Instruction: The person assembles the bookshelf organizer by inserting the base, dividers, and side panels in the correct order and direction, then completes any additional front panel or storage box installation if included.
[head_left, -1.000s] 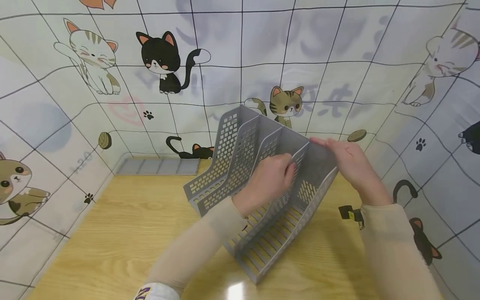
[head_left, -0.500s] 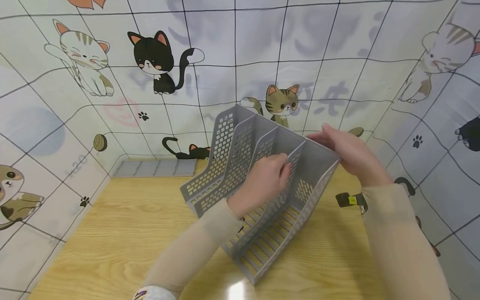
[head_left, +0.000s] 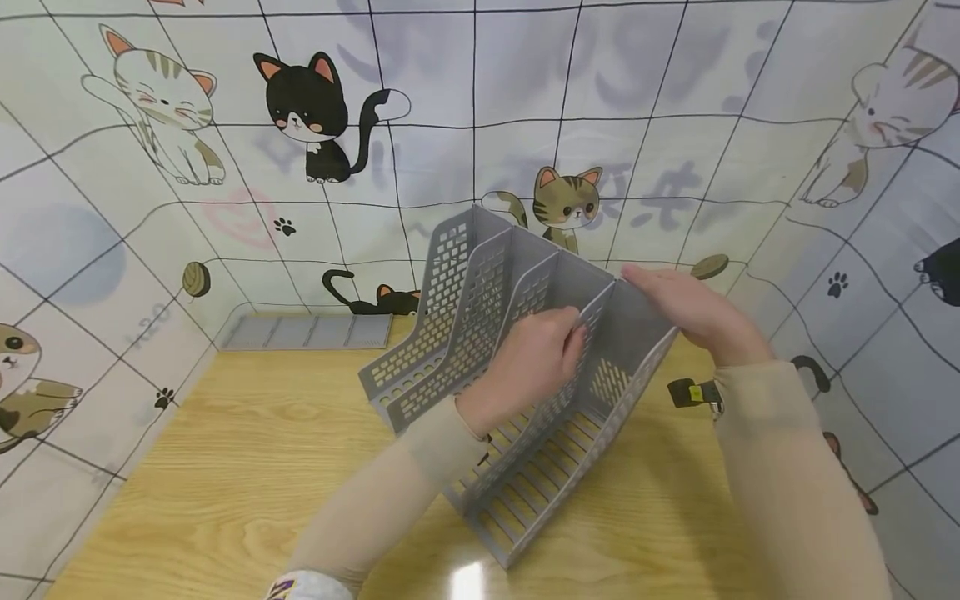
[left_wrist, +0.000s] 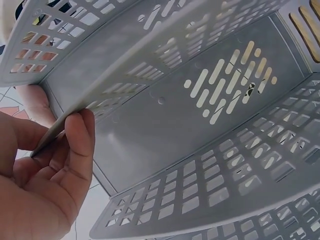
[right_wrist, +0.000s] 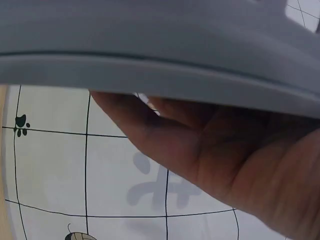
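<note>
A grey plastic file organizer (head_left: 555,450) with several slots and perforated dividers stands tilted over the table in the head view. My left hand (head_left: 528,362) grips the edge of one divider (left_wrist: 165,45); the left wrist view shows that edge pinched between thumb and curled fingers. At the upper right corner, my right hand (head_left: 686,304) lies against the back panel, its fingers extended along the top edge. In the right wrist view the right hand (right_wrist: 200,155) is behind the grey panel (right_wrist: 160,60), which hides its fingertips.
A flat grey panel (head_left: 307,332) with ridges lies at the table's back left, by the wall. The wooden table (head_left: 225,467) is enclosed by cat-print cloth walls (head_left: 450,67). A dark strap (head_left: 693,393) sticks out beside my right wrist.
My right hand's thumb lifted from the organizer's top edge half a second ago and is now lowered again. The left hand keeps its grip, and the organizer stays nearly still.
</note>
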